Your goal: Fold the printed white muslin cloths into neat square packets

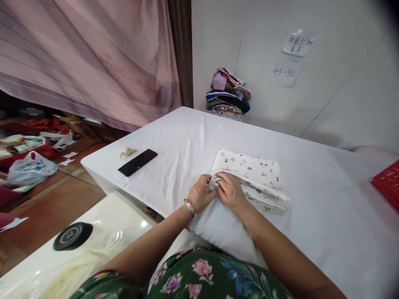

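Note:
A white cloth with small printed motifs (254,168) lies folded in layers on the white-covered table (174,141). At its near left corner, my left hand (201,193) has its fingers closed on the gathered cloth edge. My right hand (230,189) grips the same bunched edge from the other side, thumb and fingers pinched together. The two hands almost meet there. To the right of my right hand, the cloth's near side shows several stacked folds. A silver bracelet (190,207) sits on my left wrist.
On the table's left lie a black phone (138,162) and a small beige item (128,152). A stack of folded fabrics (229,93) stands behind the far edge. A red basket (388,185) is at right. A black round lid (73,236) rests on a white surface at lower left.

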Tool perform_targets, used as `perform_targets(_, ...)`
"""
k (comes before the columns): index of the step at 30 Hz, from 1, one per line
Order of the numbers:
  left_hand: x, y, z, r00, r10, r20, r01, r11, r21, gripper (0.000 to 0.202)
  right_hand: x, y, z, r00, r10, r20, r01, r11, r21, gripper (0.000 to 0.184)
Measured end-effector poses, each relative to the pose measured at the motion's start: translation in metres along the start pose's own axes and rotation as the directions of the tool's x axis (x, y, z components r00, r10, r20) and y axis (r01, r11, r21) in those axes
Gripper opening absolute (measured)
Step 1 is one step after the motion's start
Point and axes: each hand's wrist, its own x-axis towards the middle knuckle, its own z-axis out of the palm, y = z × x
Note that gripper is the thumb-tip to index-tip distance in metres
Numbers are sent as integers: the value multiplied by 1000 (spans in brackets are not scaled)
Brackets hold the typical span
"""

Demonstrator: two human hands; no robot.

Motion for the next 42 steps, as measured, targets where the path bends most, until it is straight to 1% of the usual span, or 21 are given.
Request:
perform_targets(4, -2, 5, -2, 992, 45, -117, -32, 993, 110, 32, 0, 2, 1, 1000, 16, -13, -15, 999, 37, 17)
perform_targets(6, -4, 6, -4, 986, 87, -141, -67, 987, 145, 24, 0, 3, 1, 1000, 19, -5, -19, 999, 42, 17)
perform_targets(8, -6, 7, -5, 988, 109, -113, -89, 982, 167, 15, -1, 4, 1, 1000, 17, -1, -17, 999, 39, 17)
perform_targets(10, -8, 8, -6, 992, 104, -74, -90, 980, 177, 11, -1, 4, 1, 1000, 11, 2, -11, 1000, 27, 18)
perform_targets(12, -8, 8, -6, 994, 101, -44, -90, 977, 193, 13, -2, 3, 2, 1000, 8, 4, -8, 1000, 17, 20)
perform_targets(18, -1, 11, -4, 986, 160, 57, -170, 931, 324, 13, -2, 2, 2, 1000, 1, -6, -1, 1000, 17, 22)
perform_targets(20, 2, 11, -3, 986, 153, 60, -164, 926, 340, 11, -3, 1, 2, 1000, -1, 1, 1, 1000, 9, 23)
perform_targets(23, 3, 11, -3, 994, 112, 16, -112, 946, 305, 9, -6, 1, 0, 999, -21, 41, 22, 1000, -10, 25)
perform_targets(25, 4, 11, -4, 996, 86, 2, -83, 964, 252, 10, -10, 2, -6, 996, -54, 75, 57, 998, -36, 27)
perform_targets(28, 4, 10, -5, 998, 67, 18, -69, 979, 190, 10, -21, 9, -21, 992, -67, 111, 80, 990, -115, 25)
perform_targets(32, 6, 8, -6, 999, 45, 9, -46, 988, 144, 11, -45, 24, -47, 993, 16, 120, 13, 970, -241, 16)
perform_targets(35, 8, 7, -6, 998, 54, -16, -52, 990, 133, 10, -64, 33, -64, 985, 93, 143, -45, 950, -310, 14)
perform_targets(38, 10, 9, -6, 990, 140, -21, -132, 969, 210, 12, -78, 39, -73, 974, 151, 167, -91, 942, -322, 16)
perform_targets(40, 11, 11, -6, 975, 220, 16, -216, 935, 283, 19, -82, 42, -75, 972, 173, 162, -119, 946, -302, 16)
perform_targets(42, 13, 14, -5, 956, 283, 77, -293, 898, 329, 30, -83, 43, -75, 971, 182, 155, -133, 949, -285, 16)
